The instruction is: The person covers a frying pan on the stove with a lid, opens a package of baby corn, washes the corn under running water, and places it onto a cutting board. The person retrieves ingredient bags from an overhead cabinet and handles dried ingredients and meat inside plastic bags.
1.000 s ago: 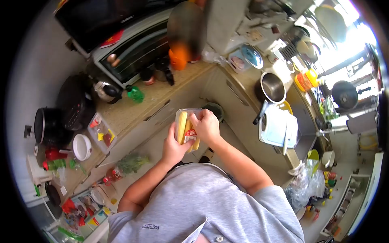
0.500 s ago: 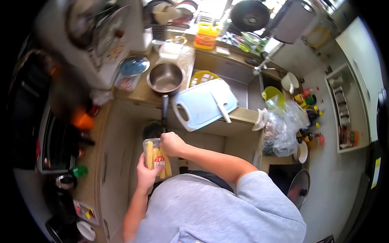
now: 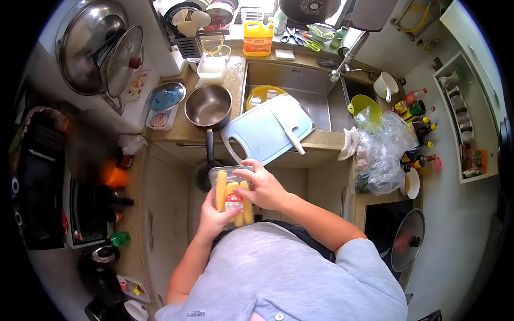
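Note:
A clear plastic tray of baby corn (image 3: pixel 221 191) with a red and white label is held in front of my body. My left hand (image 3: pixel 215 216) is closed round the tray's lower left side, its thumb across the label. My right hand (image 3: pixel 265 188) is at the tray's upper right, fingers over the top edge and thumb on the corn; whether it pinches any film cannot be made out. Beyond the tray, a light blue cutting board (image 3: pixel 262 134) lies over the sink's front edge, with a white-handled knife (image 3: pixel 289 131) on it.
A steel saucepan (image 3: pixel 209 105) stands left of the board, its handle jutting over the counter edge. Behind lies the steel sink (image 3: pixel 316 107) with a yellow colander (image 3: pixel 259 96). Plastic bags (image 3: pixel 385 155) and several bottles crowd the right counter. A glass lid (image 3: pixel 408 241) is at lower right.
My right hand has gone from a closed grip at the tray's upper right corner to fingers spread over its edge. The tray has shifted slightly right in view as the camera moved.

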Tool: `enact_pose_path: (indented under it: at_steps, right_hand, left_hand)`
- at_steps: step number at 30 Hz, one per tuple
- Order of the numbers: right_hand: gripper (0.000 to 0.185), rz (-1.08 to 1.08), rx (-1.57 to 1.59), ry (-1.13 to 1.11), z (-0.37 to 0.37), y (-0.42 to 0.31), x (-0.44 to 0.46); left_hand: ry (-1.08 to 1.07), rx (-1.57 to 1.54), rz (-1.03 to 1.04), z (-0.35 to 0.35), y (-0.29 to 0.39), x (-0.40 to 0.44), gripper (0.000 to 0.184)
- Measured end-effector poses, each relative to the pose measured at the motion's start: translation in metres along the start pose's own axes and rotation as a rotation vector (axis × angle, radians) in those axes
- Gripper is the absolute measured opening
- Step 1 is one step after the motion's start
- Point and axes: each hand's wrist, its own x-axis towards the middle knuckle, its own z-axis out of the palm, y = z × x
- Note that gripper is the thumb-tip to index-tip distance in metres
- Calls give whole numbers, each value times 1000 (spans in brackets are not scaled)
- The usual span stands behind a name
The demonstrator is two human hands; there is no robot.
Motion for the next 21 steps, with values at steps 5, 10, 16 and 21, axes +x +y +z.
enact_pose_path:
  at_steps: [5, 10, 16, 21]
  right_hand:
    - [48, 43, -208, 52, -5, -4, -11]
    - [39, 261, -169, -2, -5, -12, -19]
    - [29, 363, -170, 74, 7, -36, -31]
    - [20, 445, -165, 220, 33, -37, -46]
  left_hand:
    - [-137, 38, -32, 3, 1, 11, 75]
    - [-259, 78, -63, -5, 3, 19, 79]
    - [-352, 101, -117, -16, 5, 21, 77]
    - [-430, 103, -145, -26, 0, 18, 76]
